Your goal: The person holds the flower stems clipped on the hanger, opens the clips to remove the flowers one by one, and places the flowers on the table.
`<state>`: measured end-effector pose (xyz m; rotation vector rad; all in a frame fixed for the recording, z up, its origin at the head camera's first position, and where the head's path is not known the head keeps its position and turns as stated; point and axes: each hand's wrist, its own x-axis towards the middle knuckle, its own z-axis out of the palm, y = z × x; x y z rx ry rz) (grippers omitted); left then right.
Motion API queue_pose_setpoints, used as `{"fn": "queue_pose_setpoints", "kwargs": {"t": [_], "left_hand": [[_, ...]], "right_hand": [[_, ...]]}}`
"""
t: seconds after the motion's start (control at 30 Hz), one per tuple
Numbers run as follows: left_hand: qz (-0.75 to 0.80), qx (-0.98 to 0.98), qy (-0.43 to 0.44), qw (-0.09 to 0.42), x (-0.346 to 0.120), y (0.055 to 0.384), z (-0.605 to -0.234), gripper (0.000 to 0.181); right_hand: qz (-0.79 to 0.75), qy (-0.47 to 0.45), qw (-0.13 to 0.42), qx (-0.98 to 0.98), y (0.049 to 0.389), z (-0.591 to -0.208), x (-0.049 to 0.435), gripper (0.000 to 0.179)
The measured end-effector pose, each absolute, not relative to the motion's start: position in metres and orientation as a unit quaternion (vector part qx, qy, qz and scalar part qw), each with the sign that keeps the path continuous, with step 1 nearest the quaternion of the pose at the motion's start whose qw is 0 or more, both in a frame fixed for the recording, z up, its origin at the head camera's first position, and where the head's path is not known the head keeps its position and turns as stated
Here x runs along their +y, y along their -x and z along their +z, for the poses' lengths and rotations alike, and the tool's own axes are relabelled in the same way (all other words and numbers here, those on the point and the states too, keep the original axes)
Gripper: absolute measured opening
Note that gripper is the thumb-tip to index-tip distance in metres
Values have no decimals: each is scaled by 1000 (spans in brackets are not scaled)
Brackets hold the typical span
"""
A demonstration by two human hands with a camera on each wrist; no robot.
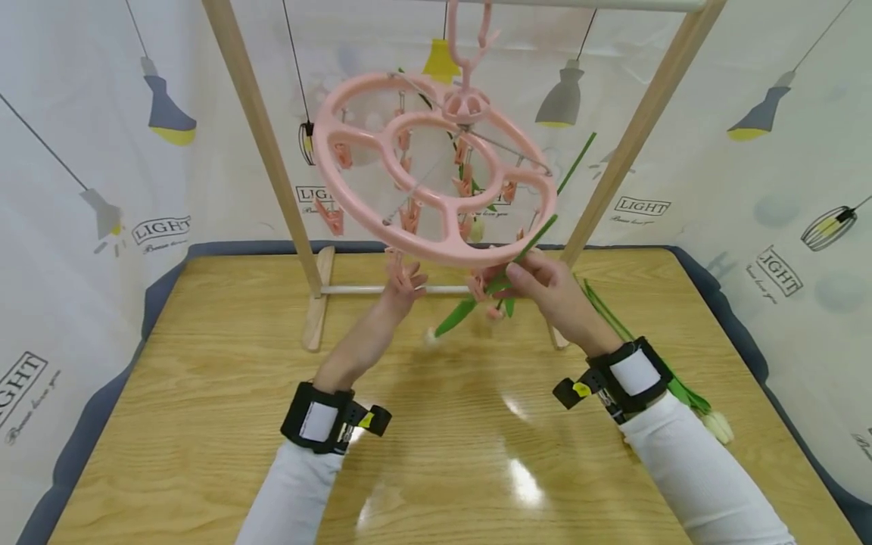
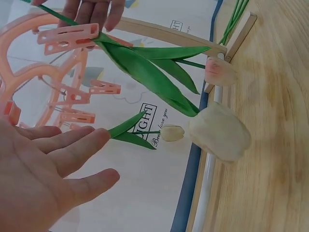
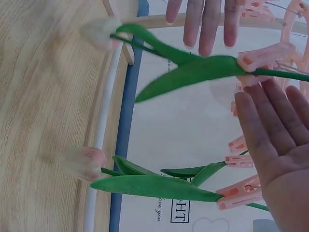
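A round pink clip hanger (image 1: 450, 246) hangs from the rack, pink clips dangling below it. A white tulip (image 2: 219, 131) with green leaves hangs head down, a pink clip (image 2: 70, 35) at its stem. My right hand (image 1: 555, 299) is beside that stem, its fingers extended behind the clip. My left hand (image 1: 402, 291) is raised by another hanging clip (image 1: 398, 269), fingers spread and holding nothing. A pink-tinged tulip (image 2: 219, 72) and a smaller white tulip (image 2: 172, 133) hang farther back.
The wooden rack has slanted posts (image 1: 262, 144) and a white lower bar (image 1: 436, 290). Another white tulip (image 1: 717, 428) lies on the wooden table (image 1: 225, 393) beneath my right forearm. A lamp-patterned cloth (image 1: 88, 303) surrounds the table.
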<state>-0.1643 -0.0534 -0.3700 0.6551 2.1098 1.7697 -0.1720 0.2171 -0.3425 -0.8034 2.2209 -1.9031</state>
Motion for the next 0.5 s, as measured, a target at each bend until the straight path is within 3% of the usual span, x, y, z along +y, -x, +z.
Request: {"fn": "queue_pose_setpoints", "kwargs": {"t": [0.5], "left_hand": [[578, 736, -294, 195, -37, 158, -372, 72]], "right_hand": [[-608, 219, 68, 760, 168, -338, 210, 41]]}}
